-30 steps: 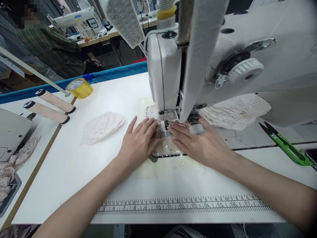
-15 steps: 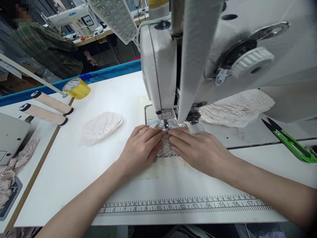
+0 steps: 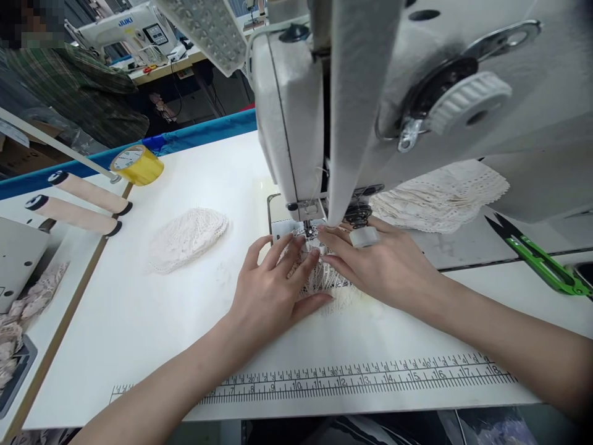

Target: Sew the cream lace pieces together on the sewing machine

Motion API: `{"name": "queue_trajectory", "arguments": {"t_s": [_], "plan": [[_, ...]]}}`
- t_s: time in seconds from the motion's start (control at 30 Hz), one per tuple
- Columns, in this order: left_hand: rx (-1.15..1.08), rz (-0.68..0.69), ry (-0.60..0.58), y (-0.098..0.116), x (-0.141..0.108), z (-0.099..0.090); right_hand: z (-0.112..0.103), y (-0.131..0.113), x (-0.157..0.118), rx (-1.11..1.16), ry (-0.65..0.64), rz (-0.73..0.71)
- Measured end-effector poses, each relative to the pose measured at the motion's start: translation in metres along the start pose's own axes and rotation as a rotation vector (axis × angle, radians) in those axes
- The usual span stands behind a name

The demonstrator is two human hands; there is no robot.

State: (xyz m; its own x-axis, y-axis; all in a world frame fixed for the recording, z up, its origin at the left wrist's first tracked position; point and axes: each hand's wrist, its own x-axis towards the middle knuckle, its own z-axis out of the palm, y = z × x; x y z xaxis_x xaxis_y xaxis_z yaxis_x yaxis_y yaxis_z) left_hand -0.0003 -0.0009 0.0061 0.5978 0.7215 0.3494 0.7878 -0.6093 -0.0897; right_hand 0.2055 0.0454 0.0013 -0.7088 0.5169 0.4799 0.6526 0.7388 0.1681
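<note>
A piece of pale lace [image 3: 324,281] lies under the presser foot [image 3: 308,230] of a sewing machine [image 3: 296,123]. My left hand [image 3: 273,281] rests on the lace's left side, fingers spread and thumb stretched along its near edge. On the right side of the lace, my right hand [image 3: 389,259] lies with fingers extended, their tips close to the foot. A white band [image 3: 364,237] is around one of its fingers. Parts of the lace are hidden beneath both hands.
A lace stack [image 3: 440,194] lies behind my right hand, with green thread snips [image 3: 542,256] beside it. Left are another lace piece [image 3: 189,240], yellow tape [image 3: 138,165] and two thread cones [image 3: 74,214]. A printed ruler [image 3: 343,380] runs along the front; a person [image 3: 78,93] is at the back left.
My left hand's fingers have spread apart and its thumb has moved outward, uncovering more lace. My right hand has shifted slightly up and away from the left. The view has moved a little.
</note>
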Motion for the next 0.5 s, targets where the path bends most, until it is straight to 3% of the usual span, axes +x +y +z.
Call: {"name": "queue_trajectory", "arguments": {"t_s": [0.5], "plan": [[0.081,-0.016,0.025,0.0101,0.0005,0.0025,0.0016,0.0014,0.0003,-0.004,0.005,0.009]]}}
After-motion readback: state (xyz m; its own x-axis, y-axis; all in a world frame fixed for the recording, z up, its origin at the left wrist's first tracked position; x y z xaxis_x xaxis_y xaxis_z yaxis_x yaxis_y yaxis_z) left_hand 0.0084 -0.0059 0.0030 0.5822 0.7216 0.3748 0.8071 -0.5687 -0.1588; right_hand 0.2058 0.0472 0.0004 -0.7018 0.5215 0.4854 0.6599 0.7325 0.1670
